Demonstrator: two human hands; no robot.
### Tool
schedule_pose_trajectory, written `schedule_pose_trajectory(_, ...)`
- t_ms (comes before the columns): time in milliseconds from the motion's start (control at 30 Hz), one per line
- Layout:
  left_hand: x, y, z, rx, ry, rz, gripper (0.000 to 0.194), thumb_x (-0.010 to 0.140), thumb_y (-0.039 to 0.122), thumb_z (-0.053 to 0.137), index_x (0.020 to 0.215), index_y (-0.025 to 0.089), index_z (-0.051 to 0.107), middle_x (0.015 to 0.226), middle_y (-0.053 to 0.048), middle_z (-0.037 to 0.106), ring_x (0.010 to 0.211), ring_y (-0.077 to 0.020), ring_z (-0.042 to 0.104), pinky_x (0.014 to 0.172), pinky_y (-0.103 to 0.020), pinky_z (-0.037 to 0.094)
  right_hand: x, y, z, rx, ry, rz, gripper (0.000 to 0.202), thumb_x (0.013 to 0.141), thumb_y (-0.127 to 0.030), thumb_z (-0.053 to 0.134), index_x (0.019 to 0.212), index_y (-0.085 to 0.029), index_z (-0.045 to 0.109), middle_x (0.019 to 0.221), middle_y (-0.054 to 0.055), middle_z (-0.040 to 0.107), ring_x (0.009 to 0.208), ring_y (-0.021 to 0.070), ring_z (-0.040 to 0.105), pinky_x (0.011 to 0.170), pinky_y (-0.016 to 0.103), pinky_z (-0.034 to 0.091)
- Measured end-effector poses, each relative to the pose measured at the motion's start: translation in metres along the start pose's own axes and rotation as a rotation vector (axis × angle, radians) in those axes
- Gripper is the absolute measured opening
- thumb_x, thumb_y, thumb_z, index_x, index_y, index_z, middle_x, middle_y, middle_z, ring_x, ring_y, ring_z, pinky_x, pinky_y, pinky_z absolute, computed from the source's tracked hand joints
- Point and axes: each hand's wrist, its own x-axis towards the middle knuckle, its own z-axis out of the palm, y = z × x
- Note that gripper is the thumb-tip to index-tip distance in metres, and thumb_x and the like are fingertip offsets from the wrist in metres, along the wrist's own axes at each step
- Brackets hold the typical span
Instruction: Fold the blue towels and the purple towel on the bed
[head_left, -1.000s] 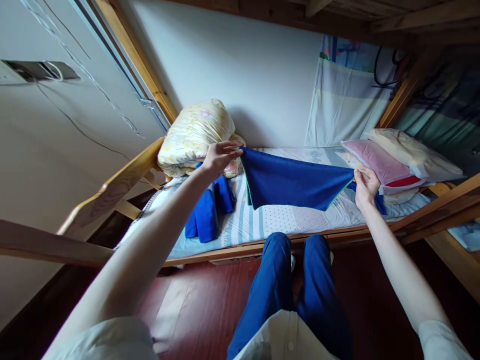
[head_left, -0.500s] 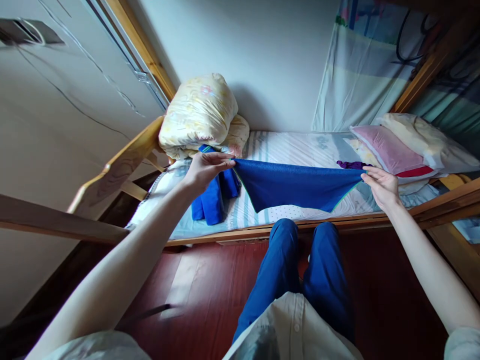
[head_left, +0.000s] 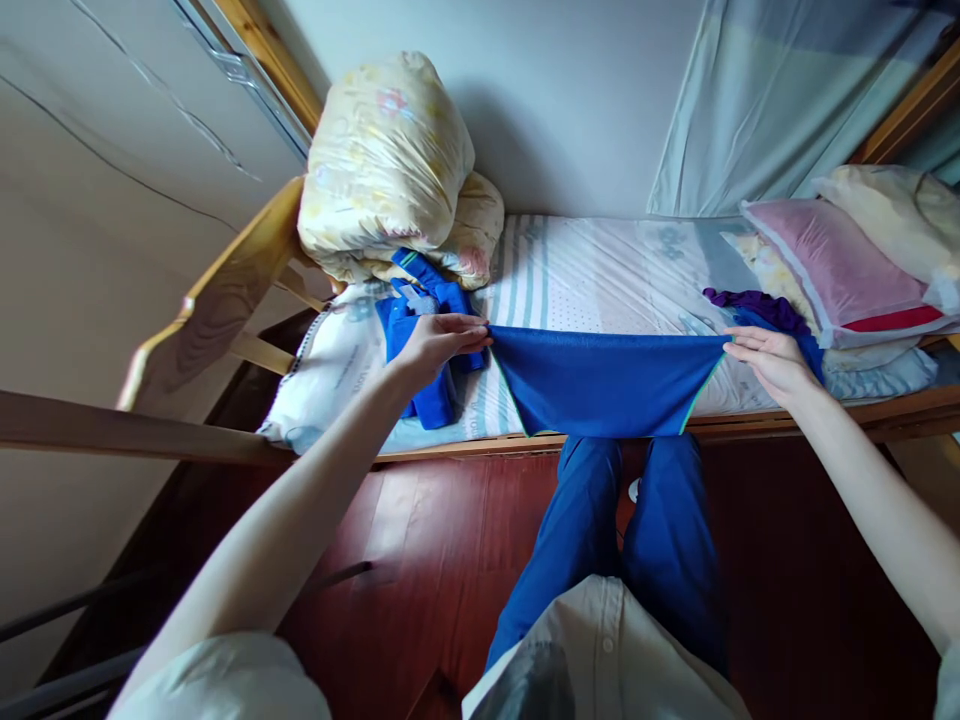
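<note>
A blue towel point(head_left: 604, 380) with green edging hangs stretched between my hands, over the front edge of the bed. My left hand point(head_left: 442, 342) pinches its upper left corner. At the upper right corner, my right hand point(head_left: 769, 360) has the towel between thumb and fingers. Beyond my left hand lies a rumpled blue garment point(head_left: 431, 395) on the bed. Dark purple cloth point(head_left: 765, 308) with blue fabric beside it lies behind my right hand, partly hidden by it.
The bed point(head_left: 592, 265) has a striped, dotted sheet. A rolled yellow floral quilt point(head_left: 386, 165) sits at its left end, by the wooden headboard point(head_left: 217, 290). Pink and pale pillows point(head_left: 840, 265) lie at the right. A pale curtain point(head_left: 720, 120) hangs on the wall; the floor point(head_left: 420, 580) is reddish wood.
The view has tilted down and shifted, so the bed appears nearer. Both hands still grip the towel's corners; it hangs lower, and its lower edge now overlaps my knees in view.
</note>
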Motion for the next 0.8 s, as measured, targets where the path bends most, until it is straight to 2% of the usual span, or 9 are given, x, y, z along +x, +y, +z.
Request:
schedule_pose_trajectory(133,0.059,-0.017,0.023,-0.074,0.07,0.06,0.043,0.049,0.03,0.097,0.079,0.01,0.074,0.077,-0.008,0.074,0.078,-0.0267,0.077,0.081,-0.045,0.067,0.06,0.019,0.031,0.026,0.05,-0.008,0.042,0.06,-0.034,0.097,0.094,-0.017,0.077,0.09,0.009,0.076,0.085,0.0226,0.072,0.073,0.034,0.06)
schedule_pose_trajectory(233,0.099,-0.02,0.036,-0.111,0.141,0.163,0.04,0.054,0.026,0.095,0.083,0.008,0.074,0.077,-0.007,0.073,0.083,-0.027,0.078,0.084,-0.043,0.067,0.101,0.03,0.052,0.053,0.1,-0.091,0.042,0.065,-0.032,0.093,0.1,-0.017,0.076,0.09,0.007,0.074,0.082,0.0205,0.07,0.073,0.033,0.059)
schedule_pose_trajectory(367,0.127,-0.027,0.04,-0.112,0.225,0.286,0.043,0.061,0.031,0.092,0.093,0.009,0.075,0.086,-0.009,0.076,0.094,-0.0274,0.079,0.087,-0.038,0.066,0.13,0.045,0.071,0.042,0.154,-0.185,0.042,0.068,-0.034,0.087,0.105,-0.02,0.074,0.092,0.004,0.074,0.085,0.0188,0.069,0.075,0.03,0.058)
schedule_pose_trajectory(433,0.128,-0.04,0.036,-0.07,0.242,0.299,0.044,0.062,0.035,0.091,0.095,0.01,0.076,0.088,-0.009,0.077,0.096,-0.0274,0.079,0.086,-0.036,0.065,0.131,0.058,0.078,0.013,0.153,-0.189,0.04,0.068,-0.034,0.085,0.104,-0.021,0.074,0.093,0.004,0.074,0.084,0.0182,0.068,0.073,0.029,0.056)
schedule_pose_trajectory(500,0.123,-0.061,0.031,-0.013,0.25,0.285,0.043,0.063,0.039,0.089,0.094,0.011,0.078,0.087,-0.008,0.078,0.093,-0.0263,0.079,0.085,-0.035,0.066,0.126,0.076,0.084,-0.029,0.134,-0.172,0.037,0.068,-0.032,0.082,0.102,-0.02,0.074,0.094,0.004,0.075,0.084,0.0183,0.067,0.072,0.028,0.054)
schedule_pose_trajectory(633,0.097,-0.122,0.027,0.09,0.235,0.192,0.037,0.067,0.037,0.083,0.093,0.012,0.082,0.085,-0.007,0.079,0.083,-0.0235,0.078,0.081,-0.035,0.066,0.104,0.126,0.097,-0.117,0.069,-0.073,0.029,0.066,-0.025,0.072,0.094,-0.017,0.074,0.088,0.005,0.074,0.083,0.0196,0.067,0.074,0.03,0.053)
schedule_pose_trajectory(733,0.071,-0.17,0.032,0.23,0.18,0.045,0.027,0.069,0.03,0.077,0.09,0.014,0.083,0.081,-0.007,0.08,0.078,-0.0245,0.076,0.077,-0.036,0.064,0.082,0.166,0.108,-0.177,-0.012,0.069,0.021,0.063,-0.021,0.067,0.083,-0.017,0.073,0.08,0.005,0.073,0.078,0.02,0.066,0.076,0.032,0.054)
schedule_pose_trajectory(800,0.055,-0.199,0.036,0.345,0.112,-0.053,0.02,0.067,0.026,0.077,0.083,0.016,0.083,0.08,-0.008,0.08,0.082,-0.0275,0.076,0.08,-0.037,0.062,0.066,0.189,0.115,-0.217,-0.063,0.166,0.015,0.061,-0.018,0.065,0.075,-0.019,0.071,0.076,0.005,0.073,0.078,0.0207,0.066,0.08,0.034,0.055)
